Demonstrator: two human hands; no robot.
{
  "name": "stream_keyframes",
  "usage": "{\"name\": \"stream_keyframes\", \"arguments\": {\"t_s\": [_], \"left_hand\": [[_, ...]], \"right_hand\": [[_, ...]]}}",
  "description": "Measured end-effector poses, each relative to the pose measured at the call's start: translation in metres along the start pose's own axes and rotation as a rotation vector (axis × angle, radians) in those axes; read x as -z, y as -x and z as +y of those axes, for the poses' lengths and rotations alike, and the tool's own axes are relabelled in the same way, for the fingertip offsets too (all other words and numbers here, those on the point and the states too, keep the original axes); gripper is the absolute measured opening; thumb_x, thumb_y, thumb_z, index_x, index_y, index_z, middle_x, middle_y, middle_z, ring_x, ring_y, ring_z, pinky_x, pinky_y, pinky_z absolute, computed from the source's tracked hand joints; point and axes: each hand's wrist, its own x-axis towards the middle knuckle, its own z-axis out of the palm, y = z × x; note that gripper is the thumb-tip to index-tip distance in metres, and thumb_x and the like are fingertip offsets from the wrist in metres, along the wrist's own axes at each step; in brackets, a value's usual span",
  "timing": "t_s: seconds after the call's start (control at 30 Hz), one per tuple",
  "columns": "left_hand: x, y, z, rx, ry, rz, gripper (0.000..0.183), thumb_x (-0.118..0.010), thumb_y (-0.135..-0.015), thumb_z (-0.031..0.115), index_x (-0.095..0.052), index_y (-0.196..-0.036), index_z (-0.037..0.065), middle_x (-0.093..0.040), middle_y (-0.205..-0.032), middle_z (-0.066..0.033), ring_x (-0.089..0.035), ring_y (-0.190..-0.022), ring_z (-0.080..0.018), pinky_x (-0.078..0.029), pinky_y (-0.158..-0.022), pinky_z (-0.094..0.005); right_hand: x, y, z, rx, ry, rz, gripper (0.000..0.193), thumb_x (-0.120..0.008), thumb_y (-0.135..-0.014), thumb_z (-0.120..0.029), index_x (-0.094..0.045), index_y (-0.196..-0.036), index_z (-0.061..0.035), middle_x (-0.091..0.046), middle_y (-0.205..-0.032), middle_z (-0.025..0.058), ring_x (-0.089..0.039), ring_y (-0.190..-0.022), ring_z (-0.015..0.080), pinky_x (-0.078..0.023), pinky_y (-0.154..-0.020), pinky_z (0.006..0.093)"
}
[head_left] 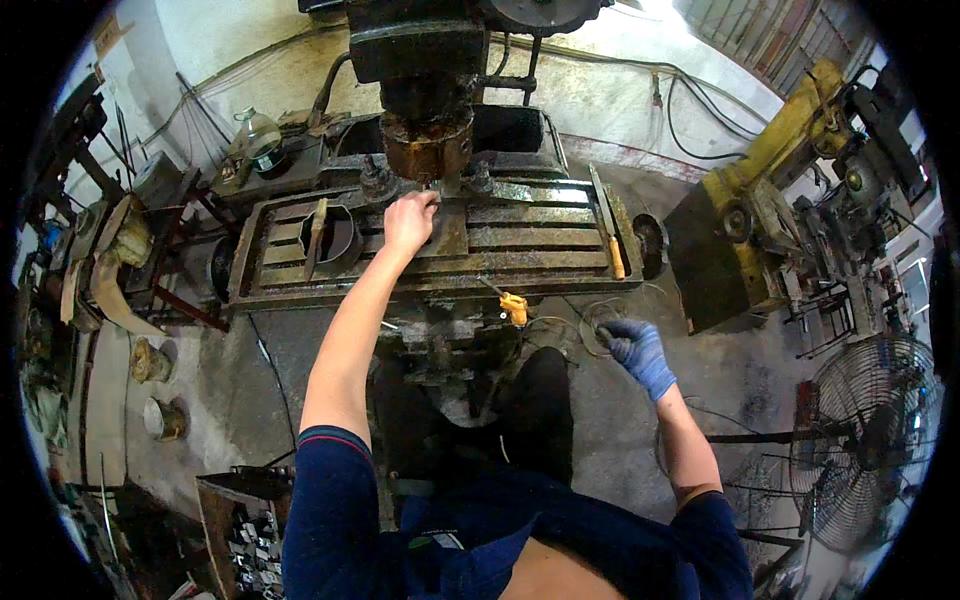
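My bare left hand (408, 222) reaches over the slotted machine table (540, 240), just below the rusty brown spindle head (428, 148) of a milling machine. Its fingers are curled together, and what they pinch, if anything, is too small to make out. My right hand (640, 357), in a blue-grey glove, hangs to the right in front of the table. Those fingers are bent inward; their grip is hidden. A yellow air blow gun (514, 308) sits at the table's front edge between my hands.
Left on the table stands a dark round pan (345, 238) with a wooden-handled brush (316, 235) across it. A file (606, 215) with a wooden handle lies at the right end. A large fan (865, 440) stands right; a crate of metal pieces (250, 540) is lower left.
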Motion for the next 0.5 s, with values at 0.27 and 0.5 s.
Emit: {"name": "stream_keyframes", "arguments": {"t_s": [0.27,0.5], "left_hand": [[0.014,-0.014,0.012,0.451,-0.135,-0.162,0.034,-0.068,-0.073,0.027,-0.059,-0.100,0.009,-0.065,-0.085,-0.0147,-0.062,-0.084,-0.0324,-0.049,-0.070,-0.0430],[0.005,-0.023,0.000,0.396,0.027,-0.181,0.041,-0.068,-0.069,0.026,-0.063,-0.105,0.009,-0.065,-0.090,-0.0177,-0.062,-0.087,-0.0324,-0.049,-0.076,-0.0424]], "right_hand": [[0.111,-0.073,-0.119,0.185,0.068,0.277,0.024,-0.064,-0.077,-0.016,-0.066,-0.095,0.0004,-0.068,-0.087,0.0100,-0.061,-0.078,0.0122,-0.048,-0.071,0.0277],[0.277,-0.155,-0.264,1.019,-0.759,0.397,0.047,-0.051,-0.086,-0.030,-0.050,-0.120,0.0026,-0.053,-0.121,0.0162,-0.049,-0.115,0.0283,-0.027,-0.105,0.0410]]}}
